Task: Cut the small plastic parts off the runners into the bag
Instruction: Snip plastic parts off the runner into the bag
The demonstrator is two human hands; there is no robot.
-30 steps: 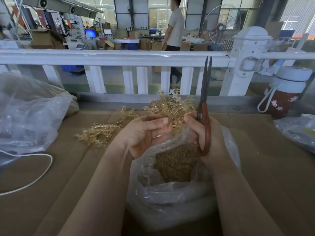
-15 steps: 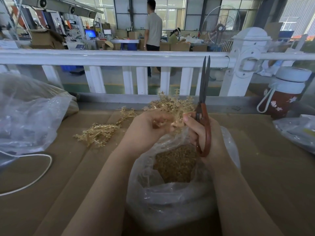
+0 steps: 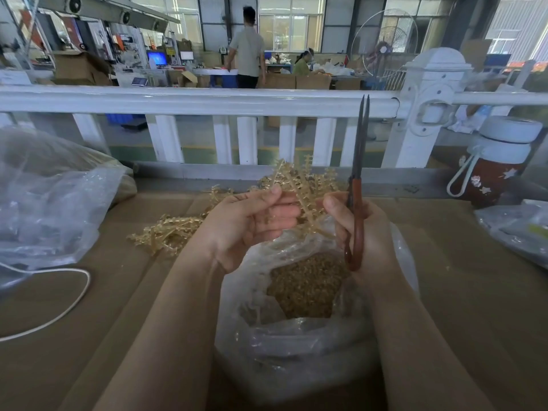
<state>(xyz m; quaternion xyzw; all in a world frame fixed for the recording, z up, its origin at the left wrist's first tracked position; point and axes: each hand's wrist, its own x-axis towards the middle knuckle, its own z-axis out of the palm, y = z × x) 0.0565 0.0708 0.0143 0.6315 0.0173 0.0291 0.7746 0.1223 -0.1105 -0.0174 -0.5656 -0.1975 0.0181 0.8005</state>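
Well under way, by the look of it: clear plastic bag (image 3: 296,351) at lower centre of the frame already holding a deep heap of cut golden parts (image 3: 305,287). Above its mouth, at centre, a runner (image 3: 305,197) with small parts on its branches, pinched in the curled fingers of the left hand (image 3: 252,223). Just right of it, right hand (image 3: 364,229) wrapped round red-handled scissors (image 3: 357,209), blades upright and closed, not cutting. More to do, judging from the pile of golden runners (image 3: 169,232) left of centre on the cardboard.
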